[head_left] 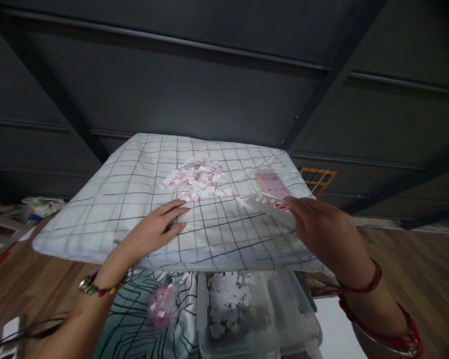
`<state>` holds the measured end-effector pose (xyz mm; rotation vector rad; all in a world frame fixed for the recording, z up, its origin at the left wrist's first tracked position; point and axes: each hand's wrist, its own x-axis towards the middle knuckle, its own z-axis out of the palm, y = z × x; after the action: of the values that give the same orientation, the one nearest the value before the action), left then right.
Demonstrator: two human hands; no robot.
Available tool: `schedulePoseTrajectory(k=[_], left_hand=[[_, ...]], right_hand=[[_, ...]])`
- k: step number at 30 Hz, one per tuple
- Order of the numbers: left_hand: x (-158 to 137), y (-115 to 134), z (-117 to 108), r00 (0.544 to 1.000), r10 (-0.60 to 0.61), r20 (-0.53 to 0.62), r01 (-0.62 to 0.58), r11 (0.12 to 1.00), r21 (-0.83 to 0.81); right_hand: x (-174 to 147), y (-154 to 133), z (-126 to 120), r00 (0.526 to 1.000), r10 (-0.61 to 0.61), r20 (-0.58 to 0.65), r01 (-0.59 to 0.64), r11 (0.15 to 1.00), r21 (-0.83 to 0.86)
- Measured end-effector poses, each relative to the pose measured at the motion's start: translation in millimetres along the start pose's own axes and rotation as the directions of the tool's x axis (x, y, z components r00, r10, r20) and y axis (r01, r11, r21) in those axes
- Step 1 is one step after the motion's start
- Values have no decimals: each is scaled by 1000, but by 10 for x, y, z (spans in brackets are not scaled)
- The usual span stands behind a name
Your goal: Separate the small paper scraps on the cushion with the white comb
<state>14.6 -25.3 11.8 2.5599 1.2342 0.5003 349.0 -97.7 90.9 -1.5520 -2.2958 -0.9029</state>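
My left hand (164, 225) rests on the checked tablecloth (108, 199), fingers stretched out, just in front of a heap of small white and pink paper scraps (198, 180). Between the closed fingers of my right hand (322, 224) is a white card (271, 203) with red marks along its edge. The card is tilted low over the right part of the cloth, and a few stray scraps lie by its left end. Behind it is a phone (276, 183) with a pinkish screen showing digits, partly covered by the card.
Below the table's front edge stands a clear plastic box (284, 319) with white paper pieces (230, 299) in it. Left of it, a clear bag with pink contents (161, 306) lies on green-and-white patterned cloth (129, 319). A dark panelled wall (179, 89) rises behind the table.
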Motion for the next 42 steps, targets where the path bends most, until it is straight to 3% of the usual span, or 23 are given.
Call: schedulePoseTrajectory(k=[4, 10, 15, 23, 33, 39, 42], left_hand=[[-2, -2, -6, 1000, 4, 2, -4, 1000, -4], [-4, -6, -2, 1000, -8, 0, 8, 1000, -3], [-3, 0, -7, 1000, -1, 4, 1, 1000, 1], [-6, -13, 0, 1000, -5, 4, 5, 1000, -2], [-1, -5, -6, 1000, -10, 12, 10, 1000, -2], [-3, -17, 7, 1000, 5, 1, -5, 1000, -12], [-2, -20, 13, 1000, -2, -1, 2, 1000, -12]], right_hand=[[163, -76, 22, 1000, -13, 7, 13, 999, 53], [422, -147, 23, 991, 31, 134, -38, 998, 52], [263, 12, -28, 998, -52, -31, 54, 997, 47], [136, 12, 22, 986, -137, -95, 147, 983, 107], [367, -53, 114, 991, 34, 132, -41, 998, 54], [245, 5, 95, 998, -32, -60, 35, 997, 65], [250, -15, 93, 997, -62, -40, 65, 995, 71]])
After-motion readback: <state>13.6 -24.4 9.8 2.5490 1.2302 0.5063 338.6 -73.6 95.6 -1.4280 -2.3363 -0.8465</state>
